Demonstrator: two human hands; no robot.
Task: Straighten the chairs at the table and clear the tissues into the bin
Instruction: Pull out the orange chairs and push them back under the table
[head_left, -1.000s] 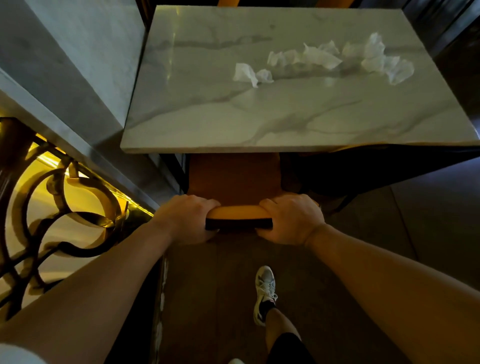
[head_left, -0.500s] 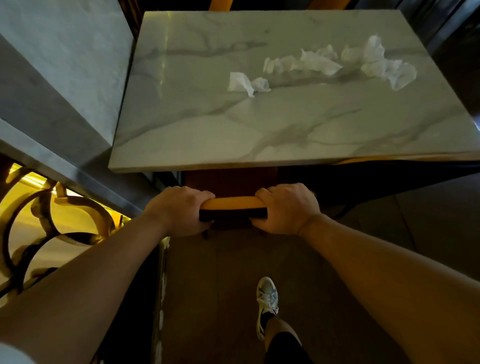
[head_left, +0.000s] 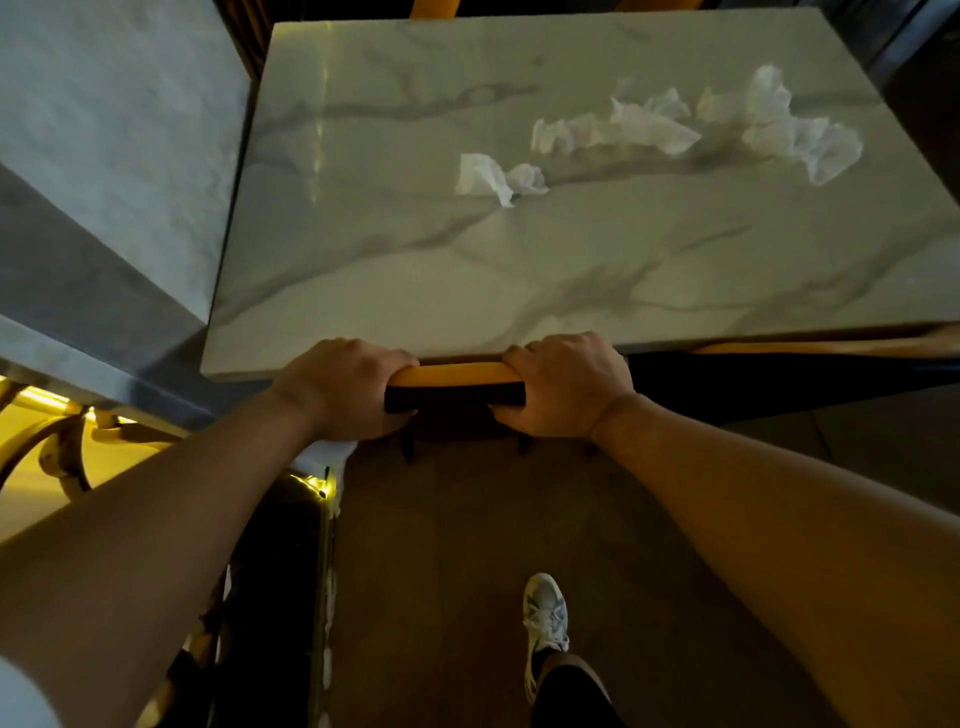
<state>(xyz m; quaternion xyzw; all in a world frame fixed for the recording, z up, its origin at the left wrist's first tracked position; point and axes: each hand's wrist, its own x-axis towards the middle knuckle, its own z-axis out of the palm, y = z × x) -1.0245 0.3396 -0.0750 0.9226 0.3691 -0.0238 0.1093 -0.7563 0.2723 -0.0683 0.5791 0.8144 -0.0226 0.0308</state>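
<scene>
Both hands grasp the chair's top rail (head_left: 454, 375) at the marble table's near edge (head_left: 727, 340): left hand (head_left: 345, 387) on one end, right hand (head_left: 566, 384) on the other. It looks stiff and weighty, best steered by that rail. Crumpled tissues (head_left: 670, 124), light and soft, lie toward the far right corner.

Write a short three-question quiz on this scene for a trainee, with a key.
1. True or false: both hands grip the chair back.
2. Where do the tissues lie? A on the floor; B on the table; C in a bin.
3. Fill in: the chair back sits right at the table's near ____.

Key: 1 true: the left hand and the right hand curl round it. 2 B. 3 edge.
</scene>
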